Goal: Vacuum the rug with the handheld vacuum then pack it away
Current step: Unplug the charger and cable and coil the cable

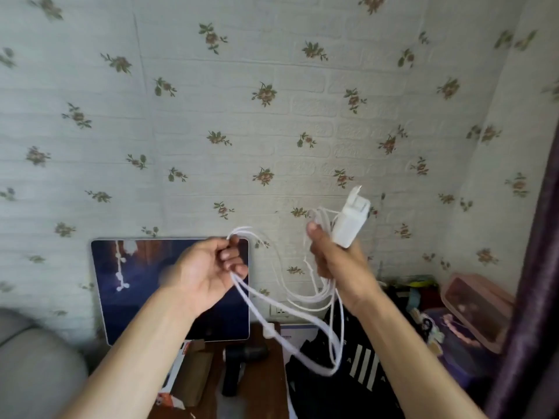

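Packing away seems underway. The left hand (208,267) pinches loops of white cable (272,322); the right hand (335,261) grips the charger (352,220) and more loops. The dark vacuum (239,370) lies on the counter (260,388) below. Next, probably, coil the hanging slack neatly.

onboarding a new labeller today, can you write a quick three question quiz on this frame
1. True or false: the right grip holds the white charger adapter.
2. Fill in: the dark handheld vacuum lies on the wooden ____.
3. The left grip pinches: A) the adapter B) the white cable C) the vacuum

Key: 1 true; 2 table; 3 B
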`<action>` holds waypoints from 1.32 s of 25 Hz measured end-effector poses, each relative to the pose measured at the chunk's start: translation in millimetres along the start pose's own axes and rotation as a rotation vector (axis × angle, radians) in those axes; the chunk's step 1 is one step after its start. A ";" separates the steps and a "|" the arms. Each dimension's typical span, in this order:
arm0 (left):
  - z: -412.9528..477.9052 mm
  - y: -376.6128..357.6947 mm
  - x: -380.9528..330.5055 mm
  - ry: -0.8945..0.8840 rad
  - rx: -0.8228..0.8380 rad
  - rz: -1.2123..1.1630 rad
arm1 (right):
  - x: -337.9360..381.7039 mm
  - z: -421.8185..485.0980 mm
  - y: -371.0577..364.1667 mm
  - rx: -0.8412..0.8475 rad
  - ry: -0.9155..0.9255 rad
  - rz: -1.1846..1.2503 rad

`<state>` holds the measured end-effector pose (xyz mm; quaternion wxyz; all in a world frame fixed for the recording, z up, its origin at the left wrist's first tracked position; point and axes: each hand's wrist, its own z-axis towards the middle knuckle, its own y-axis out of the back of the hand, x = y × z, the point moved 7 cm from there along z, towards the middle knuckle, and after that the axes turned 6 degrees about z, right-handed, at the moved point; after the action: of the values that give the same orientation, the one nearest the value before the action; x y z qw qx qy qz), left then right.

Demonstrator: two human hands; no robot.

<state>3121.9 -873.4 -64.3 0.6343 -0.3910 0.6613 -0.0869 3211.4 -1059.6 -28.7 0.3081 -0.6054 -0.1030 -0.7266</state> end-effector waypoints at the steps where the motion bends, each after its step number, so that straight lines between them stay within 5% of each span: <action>1: -4.5 -15.5 -0.3 -0.026 0.004 -0.020 | -5.9 -7.0 -14.3 0.079 0.013 -0.048; 6: -19.0 -61.1 4.1 -0.104 -0.001 -0.021 | -29.1 -22.8 -55.1 0.277 0.008 0.067; 13: -28.1 -56.0 -17.0 -0.483 -0.066 0.513 | -50.6 -17.8 -44.5 0.141 -0.035 0.170; 20: -36.5 -22.2 -19.2 -0.546 -0.035 0.727 | -63.6 -15.1 -52.2 0.136 -0.250 0.489; 24: -52.2 5.6 -30.2 -0.709 -0.243 0.881 | -63.7 -16.7 -60.1 0.133 -0.245 0.524; 27: -36.1 37.3 -14.4 -0.440 -0.330 1.099 | -65.1 -22.4 -74.0 0.234 -0.278 0.559; 33: -17.7 68.4 42.5 -0.003 -0.010 0.558 | -85.8 -41.7 -98.1 0.581 -0.467 0.893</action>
<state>3082.7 -860.3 -135.7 0.6327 -0.1971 0.7428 0.0948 3127.9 -976.3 -98.0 0.7073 -0.6251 -0.0978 -0.3154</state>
